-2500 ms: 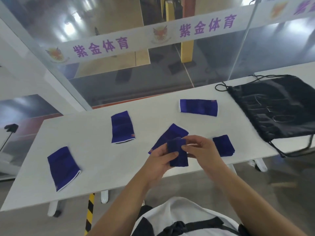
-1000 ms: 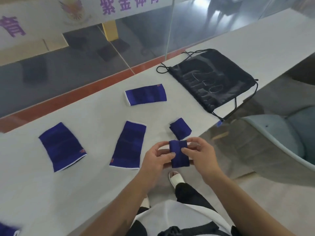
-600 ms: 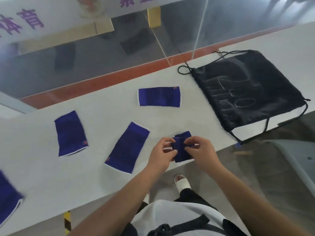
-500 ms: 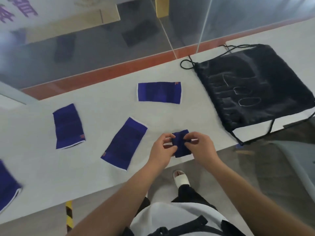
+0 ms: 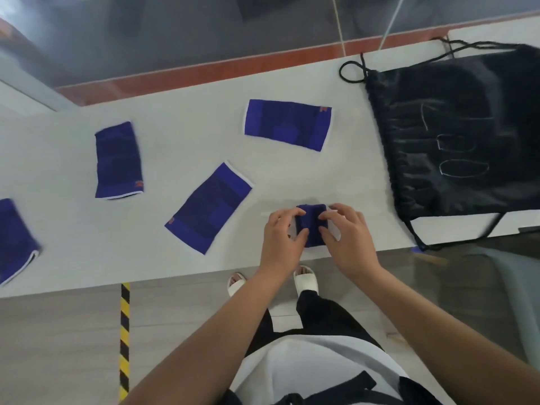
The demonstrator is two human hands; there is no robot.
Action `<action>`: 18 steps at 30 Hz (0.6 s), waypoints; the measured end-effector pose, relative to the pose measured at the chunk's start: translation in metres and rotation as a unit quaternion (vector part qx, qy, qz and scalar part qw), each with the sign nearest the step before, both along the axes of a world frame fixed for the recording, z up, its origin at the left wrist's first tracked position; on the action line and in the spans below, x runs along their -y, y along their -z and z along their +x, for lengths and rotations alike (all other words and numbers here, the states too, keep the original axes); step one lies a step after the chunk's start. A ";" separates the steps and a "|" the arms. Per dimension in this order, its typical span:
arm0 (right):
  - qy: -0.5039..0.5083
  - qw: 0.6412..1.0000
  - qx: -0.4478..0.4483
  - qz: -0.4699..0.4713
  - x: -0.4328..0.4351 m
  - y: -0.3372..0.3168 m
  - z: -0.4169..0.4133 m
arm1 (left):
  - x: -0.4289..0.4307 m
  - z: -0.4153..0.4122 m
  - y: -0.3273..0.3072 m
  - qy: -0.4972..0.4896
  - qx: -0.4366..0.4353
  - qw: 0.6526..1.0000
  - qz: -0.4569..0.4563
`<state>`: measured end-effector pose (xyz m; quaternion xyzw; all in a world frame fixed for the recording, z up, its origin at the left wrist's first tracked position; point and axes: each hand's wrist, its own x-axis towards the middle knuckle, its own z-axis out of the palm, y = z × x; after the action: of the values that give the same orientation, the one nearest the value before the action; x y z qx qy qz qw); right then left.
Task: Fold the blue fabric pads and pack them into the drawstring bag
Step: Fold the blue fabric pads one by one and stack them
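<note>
Both hands rest on a small folded blue pad that lies on the white table near its front edge. My left hand pinches its left side and my right hand its right side, fingers curled over the top. What lies under it is hidden. Several unfolded blue pads with white trim lie flat: one at the back, one slanted in the middle, one to the left, one at the far left edge. The black drawstring bag lies flat at the right.
The bag's cords loop off its back left corner and hang over the table's front edge at the right. A glass wall with an orange sill runs behind the table. A yellow-black floor stripe and my sandalled feet are below the edge.
My hands carried the folded pad forward and down from mid-air onto the table, where a second folded pad lay before. The view has tilted down and shifted.
</note>
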<state>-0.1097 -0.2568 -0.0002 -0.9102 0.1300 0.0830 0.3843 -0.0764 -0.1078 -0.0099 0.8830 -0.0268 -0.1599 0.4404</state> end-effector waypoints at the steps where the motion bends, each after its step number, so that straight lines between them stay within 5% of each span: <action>1: -0.024 0.999 0.014 -0.021 0.002 -0.001 0.000 | -0.001 -0.001 0.001 0.011 0.014 1.000 0.010; 6: -0.162 0.976 0.072 -0.124 0.018 -0.005 0.001 | -0.003 0.000 -0.004 0.110 0.106 0.982 0.109; 10: -0.273 0.937 0.007 -0.218 0.029 0.002 -0.001 | -0.005 -0.003 0.007 0.216 0.075 0.945 0.232; 18: -0.306 0.927 -0.077 -0.201 0.039 0.021 0.000 | -0.006 -0.006 0.030 0.228 0.048 0.933 0.273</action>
<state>-0.1101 -0.2961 -0.0210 -0.9547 -0.1117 0.2386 0.1384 -0.0822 -0.1021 -0.0398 0.9460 -0.2034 -0.2148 0.1324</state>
